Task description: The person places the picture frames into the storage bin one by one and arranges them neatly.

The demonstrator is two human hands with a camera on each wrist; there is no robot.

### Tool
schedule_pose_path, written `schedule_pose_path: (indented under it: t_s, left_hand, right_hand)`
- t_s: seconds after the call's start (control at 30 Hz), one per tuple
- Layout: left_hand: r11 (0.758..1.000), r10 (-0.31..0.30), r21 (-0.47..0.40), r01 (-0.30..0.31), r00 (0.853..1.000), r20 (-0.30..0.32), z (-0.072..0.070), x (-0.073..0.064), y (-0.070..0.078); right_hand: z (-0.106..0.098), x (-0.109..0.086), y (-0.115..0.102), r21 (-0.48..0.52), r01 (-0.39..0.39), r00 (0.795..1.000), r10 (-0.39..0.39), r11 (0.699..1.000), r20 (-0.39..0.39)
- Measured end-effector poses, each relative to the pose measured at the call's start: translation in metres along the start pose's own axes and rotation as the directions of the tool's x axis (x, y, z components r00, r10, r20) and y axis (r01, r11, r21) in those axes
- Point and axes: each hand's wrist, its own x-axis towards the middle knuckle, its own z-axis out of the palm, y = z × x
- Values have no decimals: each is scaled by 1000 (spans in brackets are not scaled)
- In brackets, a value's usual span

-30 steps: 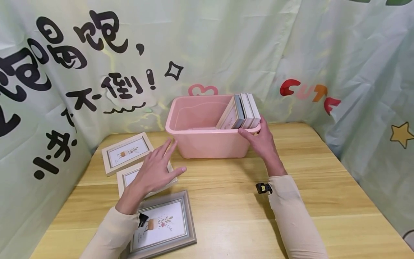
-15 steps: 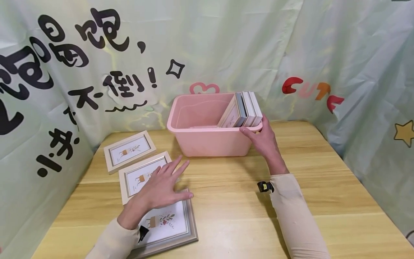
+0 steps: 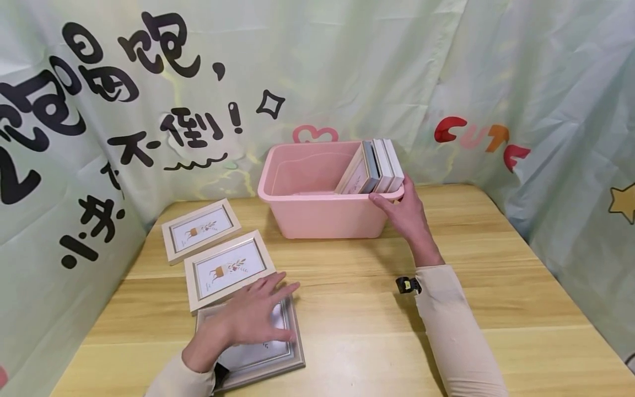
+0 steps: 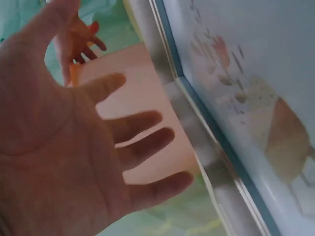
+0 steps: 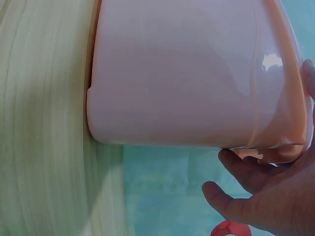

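Note:
My left hand (image 3: 248, 317) hovers over a grey picture frame (image 3: 270, 370) with fingers spread and nothing held; it hides part of the print. The left wrist view shows its palm and apart fingers beside the frame's grey edge (image 4: 189, 118). At the back, my right hand (image 3: 408, 218) grips the right end of a pink plastic bin (image 3: 327, 218), thumb on the front rim. In the right wrist view its fingers (image 5: 241, 167) hook under the rim. Several picture frames (image 3: 382, 165) lean together inside the bin's right end.
Two pale wooden picture frames, a nearer one (image 3: 230, 270) and a farther one (image 3: 200, 227), lie face up left of the bin. All stand on a wooden table (image 3: 357, 309). A printed curtain (image 3: 372, 66) encloses the back and sides.
My left hand has moved back toward me, from over the nearer pale frame to over the grey frame, uncovering the pale one. The right hand keeps its grip on the bin.

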Motion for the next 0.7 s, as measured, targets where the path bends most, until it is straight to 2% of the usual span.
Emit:
schedule_pose_path:
  t_s: [0.23,0.47,0.57,0.7]
  left_hand:
    - [997,73,19,-76,991,115,4,-11,16]
    - [994,63,73,-79,978,197,5,-21,31]
    - [994,43,88,-61,980,195,9,-25,38]
    - [991,22,126,-39,991,133,15,-28,44]
  right_hand:
    - [0,1,1,6,8,1000,-8,1000,-4]
    - [0,1,0,9,3,1000,-3,1000,2]
    - [0,1,0,12,3,1000,-3,1000,4]
    - [0,1,1,15,-5,1000,4,1000,6]
